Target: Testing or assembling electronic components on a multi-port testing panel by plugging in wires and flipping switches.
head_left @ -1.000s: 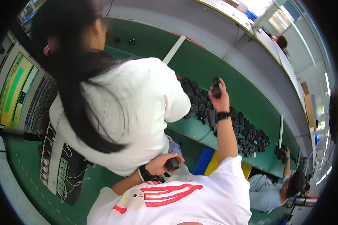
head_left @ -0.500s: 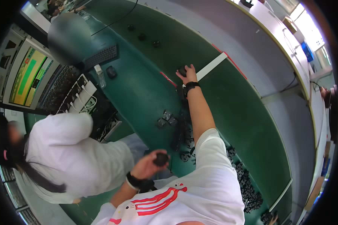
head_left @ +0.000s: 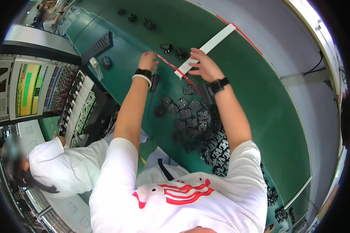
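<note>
Head view: left hand, two black blocks on a green table, right hand
Left fingers curl loosely, grasp impossible to tell; right of them lie the blocks, long axes unclear, the second block nearer the right hand, whose empty fingers spread by a white strip

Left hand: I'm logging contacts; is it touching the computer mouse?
Apart: the head view shows green tabletop between the left hand and the computer mouse.
</note>
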The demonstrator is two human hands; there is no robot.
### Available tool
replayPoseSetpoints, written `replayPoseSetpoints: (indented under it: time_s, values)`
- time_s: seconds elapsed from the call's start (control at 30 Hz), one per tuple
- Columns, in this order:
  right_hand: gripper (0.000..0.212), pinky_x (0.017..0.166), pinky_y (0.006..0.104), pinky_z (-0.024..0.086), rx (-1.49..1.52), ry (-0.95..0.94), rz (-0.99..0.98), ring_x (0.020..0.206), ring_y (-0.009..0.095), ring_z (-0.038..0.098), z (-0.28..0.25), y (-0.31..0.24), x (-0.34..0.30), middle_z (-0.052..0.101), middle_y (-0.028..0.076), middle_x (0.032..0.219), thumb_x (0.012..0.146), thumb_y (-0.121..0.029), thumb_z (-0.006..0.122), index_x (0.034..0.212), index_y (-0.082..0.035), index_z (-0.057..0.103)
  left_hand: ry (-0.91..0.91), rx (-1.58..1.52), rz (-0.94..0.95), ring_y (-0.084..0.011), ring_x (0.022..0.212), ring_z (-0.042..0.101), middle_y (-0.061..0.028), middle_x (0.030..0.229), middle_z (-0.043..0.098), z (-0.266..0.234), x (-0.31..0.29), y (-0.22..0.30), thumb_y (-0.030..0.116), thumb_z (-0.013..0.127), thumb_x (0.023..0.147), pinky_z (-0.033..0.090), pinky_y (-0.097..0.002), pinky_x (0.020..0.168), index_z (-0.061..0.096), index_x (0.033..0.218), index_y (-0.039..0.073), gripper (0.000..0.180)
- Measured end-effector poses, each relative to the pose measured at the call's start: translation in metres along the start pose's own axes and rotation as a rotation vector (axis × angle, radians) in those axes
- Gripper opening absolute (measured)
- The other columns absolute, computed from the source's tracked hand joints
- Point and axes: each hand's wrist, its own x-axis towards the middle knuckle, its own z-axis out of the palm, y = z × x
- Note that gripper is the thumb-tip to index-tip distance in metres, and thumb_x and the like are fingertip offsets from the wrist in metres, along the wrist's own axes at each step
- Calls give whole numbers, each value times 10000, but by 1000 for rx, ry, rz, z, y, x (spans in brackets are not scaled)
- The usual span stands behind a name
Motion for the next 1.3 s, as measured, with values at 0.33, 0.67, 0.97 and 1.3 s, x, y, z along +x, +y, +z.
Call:
replayPoseSetpoints:
  time_s: [0.33, 0.67, 0.97, 1.3]
  values:
    - [709, 849, 503, 512, -1807, -123, -29, 1107, 466, 502, 27, 97, -56, 304, 183, 1414, 638, -405, 810, 1270, -236, 535, -571, 1629, 587, -442, 1135, 456, -163, 1413, 321, -53, -172, -97, 121, 811, 582, 458, -469, 952, 447, 1319, 267, 835]
    - [359, 800, 441, 515, -1670, -161, -109, 913, 399, 585, 32, 126, -38, 452, 192, 1114, 652, -230, 789, 945, -115, 616, -92, 924, 537, -406, 1049, 511, -205, 1236, 423, -110, -151, -130, 49, 662, 720, 464, -456, 896, 485, 1168, 152, 493]
    - [262, 679, 316, 496, -1039, 56, -213, 828, 176, 580, -3, 81, -30, 561, 65, 913, 773, -239, 683, 958, -80, 589, -431, -176, 62, -216, 829, 578, -92, 995, 520, -154, -217, -96, 58, 617, 798, 496, -347, 628, 431, 1207, 156, 460]
    - [342, 814, 394, 513, -27, -457, -905, 978, 301, 543, 256, 94, -324, 457, 235, 1197, 698, -294, 771, 923, -157, 554, -1069, -759, -289, -214, 868, 598, -89, 1067, 469, -262, -436, -133, 148, 599, 873, 539, -328, 621, 436, 1185, 124, 354]
